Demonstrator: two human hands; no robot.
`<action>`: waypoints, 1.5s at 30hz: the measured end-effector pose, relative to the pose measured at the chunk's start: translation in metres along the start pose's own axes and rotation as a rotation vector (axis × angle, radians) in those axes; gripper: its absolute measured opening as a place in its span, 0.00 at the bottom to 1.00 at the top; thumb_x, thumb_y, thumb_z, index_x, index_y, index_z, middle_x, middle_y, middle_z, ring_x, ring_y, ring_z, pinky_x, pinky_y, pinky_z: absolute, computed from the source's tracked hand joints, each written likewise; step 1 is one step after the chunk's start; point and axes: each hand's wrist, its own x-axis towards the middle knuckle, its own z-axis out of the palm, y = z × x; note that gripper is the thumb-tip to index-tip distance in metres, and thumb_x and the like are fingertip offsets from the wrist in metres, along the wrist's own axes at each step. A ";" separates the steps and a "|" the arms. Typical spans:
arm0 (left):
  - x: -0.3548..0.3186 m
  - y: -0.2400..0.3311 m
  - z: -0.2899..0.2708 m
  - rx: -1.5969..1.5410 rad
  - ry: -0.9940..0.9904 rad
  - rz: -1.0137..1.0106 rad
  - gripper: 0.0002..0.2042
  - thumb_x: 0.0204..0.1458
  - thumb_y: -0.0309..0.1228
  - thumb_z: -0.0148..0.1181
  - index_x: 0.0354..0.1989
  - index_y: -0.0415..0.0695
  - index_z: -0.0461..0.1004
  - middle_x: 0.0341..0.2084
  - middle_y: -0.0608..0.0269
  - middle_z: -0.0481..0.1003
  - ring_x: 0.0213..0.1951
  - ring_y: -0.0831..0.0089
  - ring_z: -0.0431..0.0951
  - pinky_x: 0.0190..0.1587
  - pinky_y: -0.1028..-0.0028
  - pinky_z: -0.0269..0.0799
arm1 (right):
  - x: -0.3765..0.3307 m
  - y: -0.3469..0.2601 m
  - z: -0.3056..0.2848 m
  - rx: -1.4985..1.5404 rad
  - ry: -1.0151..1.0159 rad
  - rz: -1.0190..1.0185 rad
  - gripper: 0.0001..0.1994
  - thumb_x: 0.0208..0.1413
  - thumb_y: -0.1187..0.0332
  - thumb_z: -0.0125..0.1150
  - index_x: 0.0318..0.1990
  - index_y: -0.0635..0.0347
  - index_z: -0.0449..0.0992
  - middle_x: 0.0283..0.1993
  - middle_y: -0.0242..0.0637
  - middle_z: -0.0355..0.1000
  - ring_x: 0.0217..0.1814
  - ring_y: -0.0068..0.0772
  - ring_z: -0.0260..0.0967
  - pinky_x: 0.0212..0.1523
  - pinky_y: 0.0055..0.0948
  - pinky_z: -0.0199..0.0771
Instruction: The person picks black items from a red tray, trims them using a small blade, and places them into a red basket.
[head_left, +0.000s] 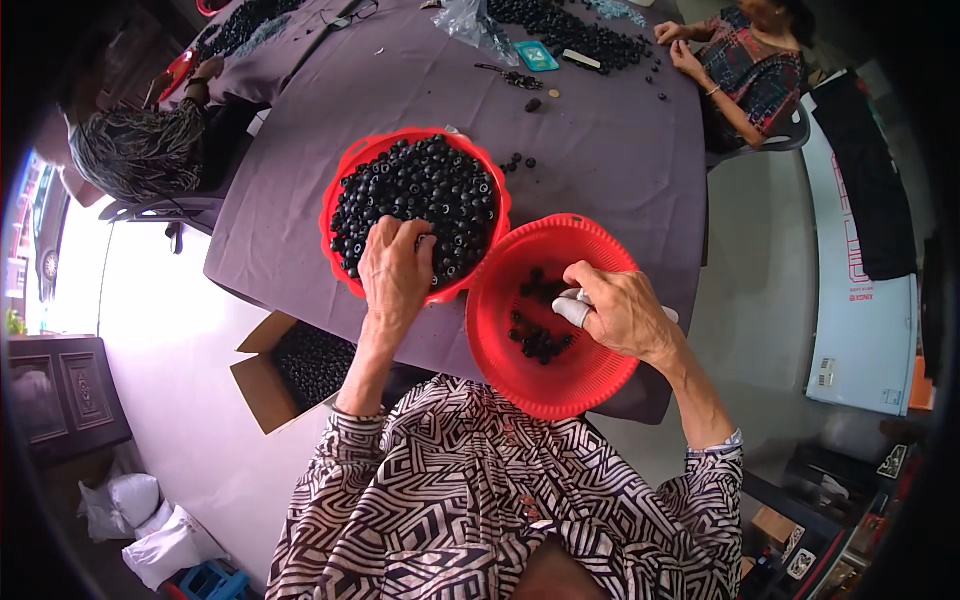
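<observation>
A red scalloped basin (328,215) on the table is filled with small round black bead-like pieces (420,180), several showing white rings. My left hand (394,265) reaches over its near rim, fingers curled into the pile; what they pinch is hidden. To the right, a deeper red ribbed basin (490,345) sits at the table's near edge and holds a few clusters of black pieces (540,338). Above it is my right hand (625,315), thumb and fingers drawn together, with white covers (573,308) on the fingertips. Anything between those fingertips is too small to make out.
A grey cloth covers the table (290,180). More black pieces (580,35), a plastic bag (478,25) and a teal packet (537,56) lie at its far side. Two people sit left and right. A cardboard box (262,375) of black pieces stands on the floor.
</observation>
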 end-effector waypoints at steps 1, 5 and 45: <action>-0.001 -0.006 0.000 0.087 -0.052 -0.034 0.06 0.42 0.27 0.61 0.29 0.42 0.75 0.24 0.58 0.68 0.31 0.61 0.72 0.33 0.66 0.68 | 0.002 -0.001 0.000 -0.012 -0.003 0.006 0.11 0.48 0.69 0.61 0.35 0.63 0.67 0.24 0.41 0.73 0.25 0.39 0.73 0.25 0.33 0.71; -0.002 -0.006 0.001 0.216 -0.114 -0.070 0.09 0.41 0.33 0.62 0.29 0.42 0.74 0.23 0.59 0.65 0.30 0.60 0.70 0.33 0.64 0.66 | 0.007 -0.005 -0.001 0.003 0.020 -0.028 0.10 0.49 0.70 0.60 0.34 0.63 0.66 0.24 0.43 0.72 0.25 0.39 0.74 0.24 0.33 0.71; 0.020 0.080 0.007 -1.648 -0.482 -0.417 0.09 0.45 0.17 0.59 0.36 0.38 0.75 0.32 0.66 0.74 0.35 0.79 0.73 0.41 0.78 0.71 | 0.033 -0.032 -0.049 0.013 0.152 -0.094 0.17 0.46 0.64 0.64 0.24 0.64 0.60 0.17 0.45 0.63 0.19 0.50 0.62 0.21 0.39 0.59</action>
